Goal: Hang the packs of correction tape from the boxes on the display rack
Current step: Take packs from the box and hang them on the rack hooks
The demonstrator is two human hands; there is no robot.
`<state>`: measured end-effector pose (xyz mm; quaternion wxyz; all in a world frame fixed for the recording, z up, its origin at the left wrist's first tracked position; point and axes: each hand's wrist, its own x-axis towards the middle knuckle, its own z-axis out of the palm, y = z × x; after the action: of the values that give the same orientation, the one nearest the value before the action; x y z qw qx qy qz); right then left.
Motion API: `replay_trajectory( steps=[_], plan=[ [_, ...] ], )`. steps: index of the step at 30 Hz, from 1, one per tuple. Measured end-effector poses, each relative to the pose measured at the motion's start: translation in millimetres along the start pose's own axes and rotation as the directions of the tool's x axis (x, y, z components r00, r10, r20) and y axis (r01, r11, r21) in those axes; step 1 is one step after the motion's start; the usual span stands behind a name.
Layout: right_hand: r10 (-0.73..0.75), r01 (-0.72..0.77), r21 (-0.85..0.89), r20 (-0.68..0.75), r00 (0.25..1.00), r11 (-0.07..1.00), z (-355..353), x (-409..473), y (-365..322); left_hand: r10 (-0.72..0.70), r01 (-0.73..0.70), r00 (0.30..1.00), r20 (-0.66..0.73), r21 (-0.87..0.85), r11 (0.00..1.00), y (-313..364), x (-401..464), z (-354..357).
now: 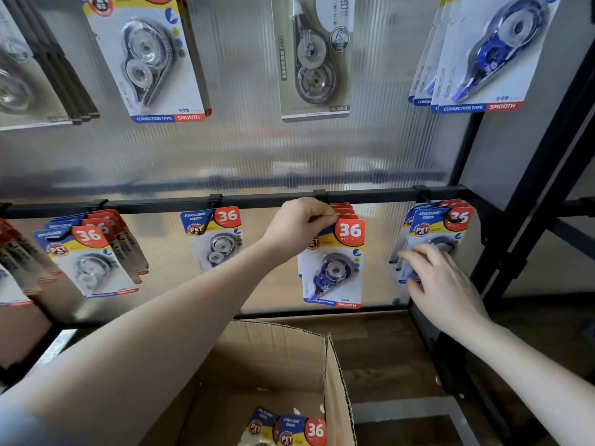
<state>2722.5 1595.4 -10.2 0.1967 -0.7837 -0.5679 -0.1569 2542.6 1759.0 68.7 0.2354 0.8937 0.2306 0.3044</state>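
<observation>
Rack [257, 199]: most hooks already carry packs.
Left hand [297, 222]: pinching the blue pack [333, 265] top at its hook — nearly hung.
Right hand [441, 284]: fingers relaxed, touching the hung packs [434, 220].
Box [335, 381]: a few packs [289, 428] left.

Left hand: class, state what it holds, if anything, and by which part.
The left hand pinches a blue correction tape pack by the top of its card, at the hook.

A ribbed translucent panel [251, 149] backs the scene, catching blurred reflections of light. Dark wood-plank flooring [383, 346] shows at lower right, crossed by a pale grey strip [405, 410]. A plain grey wall [502, 162] stands beyond the right edge of the panel.
</observation>
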Motion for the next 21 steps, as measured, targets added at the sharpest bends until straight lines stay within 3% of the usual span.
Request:
replay_trajectory(
  steps=[13, 21],
  plan=[
    [0.067, -0.072, 0.039, 0.103, 0.992, 0.997, 14.1, -9.9, -14.0, 0.103, -0.087, 0.991, -0.080, 0.190, 0.978, -23.7, 15.2, 13.4],
    [0.075, -0.081, 0.037, 0.152, 0.986, 0.996, 16.1, -9.3, -30.4, 0.175, -0.092, 0.958, -0.227, 0.334, 0.938, -32.4, -2.8, 10.6]
  ],
)
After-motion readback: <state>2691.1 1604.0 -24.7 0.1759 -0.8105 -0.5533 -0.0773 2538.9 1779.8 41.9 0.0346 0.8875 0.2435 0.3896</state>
